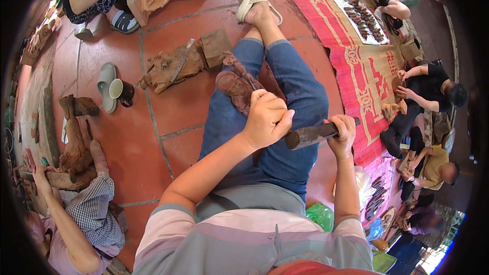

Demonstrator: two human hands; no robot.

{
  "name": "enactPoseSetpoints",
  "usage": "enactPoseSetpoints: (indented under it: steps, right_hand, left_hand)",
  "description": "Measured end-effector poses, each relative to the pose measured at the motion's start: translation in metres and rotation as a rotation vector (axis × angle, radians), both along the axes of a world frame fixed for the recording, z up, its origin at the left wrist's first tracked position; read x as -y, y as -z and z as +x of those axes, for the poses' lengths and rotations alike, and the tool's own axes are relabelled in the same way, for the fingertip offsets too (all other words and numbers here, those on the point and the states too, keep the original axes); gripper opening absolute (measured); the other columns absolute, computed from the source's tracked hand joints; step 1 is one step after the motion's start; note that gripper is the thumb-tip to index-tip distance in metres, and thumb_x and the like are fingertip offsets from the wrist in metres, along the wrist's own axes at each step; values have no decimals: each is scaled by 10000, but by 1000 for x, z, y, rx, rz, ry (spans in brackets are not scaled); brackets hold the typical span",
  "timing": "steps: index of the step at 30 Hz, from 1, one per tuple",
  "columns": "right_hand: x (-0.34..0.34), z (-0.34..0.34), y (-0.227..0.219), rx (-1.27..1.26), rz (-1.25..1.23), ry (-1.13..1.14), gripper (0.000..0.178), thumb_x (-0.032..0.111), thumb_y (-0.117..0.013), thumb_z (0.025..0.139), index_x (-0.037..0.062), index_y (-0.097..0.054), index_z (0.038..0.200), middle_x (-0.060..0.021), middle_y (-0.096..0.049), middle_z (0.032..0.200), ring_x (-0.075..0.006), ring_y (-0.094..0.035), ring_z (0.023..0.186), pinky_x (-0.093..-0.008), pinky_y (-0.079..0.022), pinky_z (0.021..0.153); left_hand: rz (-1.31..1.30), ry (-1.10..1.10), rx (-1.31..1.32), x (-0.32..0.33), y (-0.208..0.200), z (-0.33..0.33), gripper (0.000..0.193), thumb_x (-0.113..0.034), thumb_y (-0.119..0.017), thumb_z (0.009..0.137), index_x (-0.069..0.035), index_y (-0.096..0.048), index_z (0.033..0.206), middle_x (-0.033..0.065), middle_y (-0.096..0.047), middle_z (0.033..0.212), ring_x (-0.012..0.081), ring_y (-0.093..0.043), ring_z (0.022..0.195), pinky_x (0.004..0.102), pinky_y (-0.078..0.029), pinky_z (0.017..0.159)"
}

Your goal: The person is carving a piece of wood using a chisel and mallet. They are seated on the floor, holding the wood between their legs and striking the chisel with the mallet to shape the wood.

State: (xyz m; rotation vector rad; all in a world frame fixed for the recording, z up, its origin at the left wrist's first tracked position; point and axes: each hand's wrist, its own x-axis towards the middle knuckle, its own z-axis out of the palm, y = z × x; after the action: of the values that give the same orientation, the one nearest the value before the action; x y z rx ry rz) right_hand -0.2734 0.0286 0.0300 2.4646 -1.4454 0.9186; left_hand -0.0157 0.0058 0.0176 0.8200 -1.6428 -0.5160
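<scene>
My left hand [267, 119] is closed in a fist around a chisel [249, 80]; its handle is hidden inside my fingers. The thin shaft runs up from my fist to a reddish-brown carved wooden figure [234, 85], which rests by my legs over the blue jeans. I cannot make out where the chisel's tip meets the wood. Just to the right, my right hand [342, 135] grips a dark wooden mallet [311, 135], held level over my right thigh. Its blunt end points left, close to my left fist but below it.
Rough wood [170, 66] with a metal strip on it lies left of my legs, beside a dark block [215, 48]. A mug [122, 90] and a grey slipper [107, 85] stand further left. A red patterned mat [351, 86] stretches along the right. Several other people sit around with carvings.
</scene>
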Motion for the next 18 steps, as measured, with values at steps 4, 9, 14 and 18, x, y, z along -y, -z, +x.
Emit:
enactPoseSetpoints:
  steps: [4,9,14,18]
  right_hand:
    - [0,6,-1,90,-61,-65,262,81,-769,710,109,-594,903,-46,-593,789,-258,-586,735,-379,-440,682]
    - [9,14,-12,-86,-39,-93,309,52,-784,692,119,-587,922,-43,-579,782,-256,-577,709,-368,-443,653]
    - [9,18,-4,22,-55,-171,301,37,-744,667,117,-590,913,-35,-588,801,-244,-588,741,-367,-447,678]
    - [11,22,0,-2,-54,-131,310,21,-721,637,112,-597,906,-38,-590,800,-242,-590,740,-371,-446,694]
  left_hand:
    - [36,27,-82,3,2,5,252,-94,-595,796,-107,-550,549,-13,-567,638,170,-524,660,341,-334,780]
    - [30,54,-169,5,10,10,267,-95,-581,782,-114,-532,520,-13,-567,617,169,-528,649,344,-338,789]
    - [25,76,-159,6,12,11,262,-82,-560,770,-118,-528,512,-12,-557,596,166,-521,638,346,-340,793]
    - [12,77,-160,8,12,14,259,-82,-567,766,-115,-529,512,-9,-557,593,169,-515,623,348,-341,792]
